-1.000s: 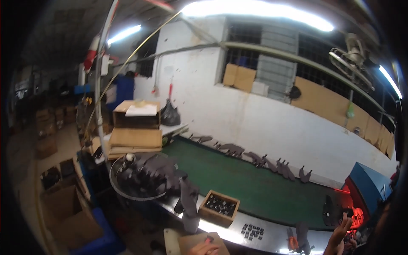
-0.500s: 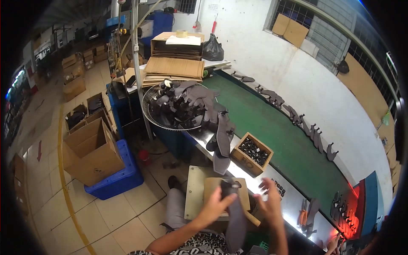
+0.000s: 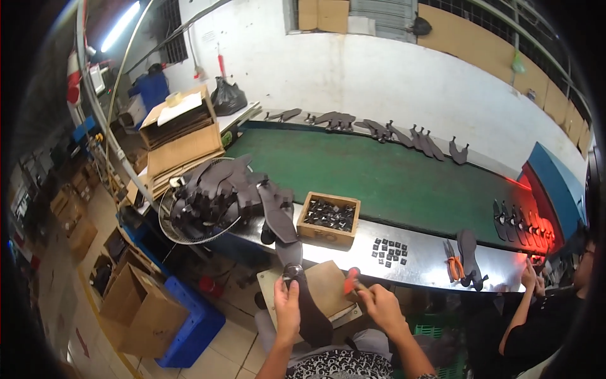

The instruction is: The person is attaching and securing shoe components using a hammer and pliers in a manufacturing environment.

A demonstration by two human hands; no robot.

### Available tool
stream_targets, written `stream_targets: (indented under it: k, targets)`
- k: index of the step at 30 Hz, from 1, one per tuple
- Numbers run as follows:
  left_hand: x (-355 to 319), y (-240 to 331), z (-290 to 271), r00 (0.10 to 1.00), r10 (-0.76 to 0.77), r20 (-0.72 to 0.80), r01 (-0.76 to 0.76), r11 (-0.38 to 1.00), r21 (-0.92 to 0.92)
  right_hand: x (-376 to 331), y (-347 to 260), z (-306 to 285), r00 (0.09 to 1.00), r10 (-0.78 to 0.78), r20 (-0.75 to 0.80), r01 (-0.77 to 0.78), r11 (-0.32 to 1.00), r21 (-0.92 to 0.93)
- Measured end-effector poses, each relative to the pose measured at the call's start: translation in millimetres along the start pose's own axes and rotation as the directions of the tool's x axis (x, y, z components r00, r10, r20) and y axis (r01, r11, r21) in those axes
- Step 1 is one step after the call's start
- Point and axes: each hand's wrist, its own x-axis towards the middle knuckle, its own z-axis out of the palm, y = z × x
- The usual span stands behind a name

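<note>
My left hand (image 3: pixel 287 314) grips a dark grey shoe sole (image 3: pixel 313 312) near its upper end, where a black piece with a shiny spot sits. The sole slants down toward my lap. In my right hand (image 3: pixel 383 307) is a hammer (image 3: pixel 351 282) with a reddish head, raised beside a tan board (image 3: pixel 331 287) on a small cream work stand (image 3: pixel 270 297). Beyond the held sole, similar soles (image 3: pixel 278 211) hang over the bench edge from a heaped wire basket (image 3: pixel 169 226).
A wooden box (image 3: pixel 325 235) of small black parts stands on the metal bench (image 3: pixel 366 268). Small black squares (image 3: pixel 389 251) lie in rows, then orange-handled pliers (image 3: pixel 453 265) and another sole (image 3: pixel 467 249). A green conveyor belt (image 3: pixel 379 170) runs behind. A co-worker's arm (image 3: pixel 521 309) is at right.
The view has swung to the right. My right hand, fingers apart before, now holds the hammer, whose handle lay by the board. My left hand still holds the sole.
</note>
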Motion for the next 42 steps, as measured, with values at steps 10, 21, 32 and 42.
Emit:
stream_targets:
  k: [10, 21, 32, 42]
  targets:
    - [122.7, -3.8, 56.8, 0.710, 0.413, 0.570, -0.689, 0.240, 0.684, -111.3, 25.0, -21.9, 0.746, 0.569, 0.347, -0.416, -0.009, 0.909]
    - [249.1, -51.4, 136.1, 0.519, -0.065, 0.853, -0.808, -0.363, 0.464, -134.8, 42.1, -14.3, 0.682, 0.718, 0.141, -0.441, 0.250, 0.862]
    - [230.5, -19.1, 110.7, 0.411, 0.226, 0.883, -0.907, 0.005, 0.421, -86.4, 30.9, -37.6, 0.748, 0.662, 0.040, -0.366, 0.362, 0.857]
    - [14.2, 106.1, 129.9, 0.716, 0.067, 0.695, -0.135, 0.990, 0.044, -7.6, -48.4, -91.0, 0.929, 0.329, -0.171, 0.029, 0.396, 0.918]
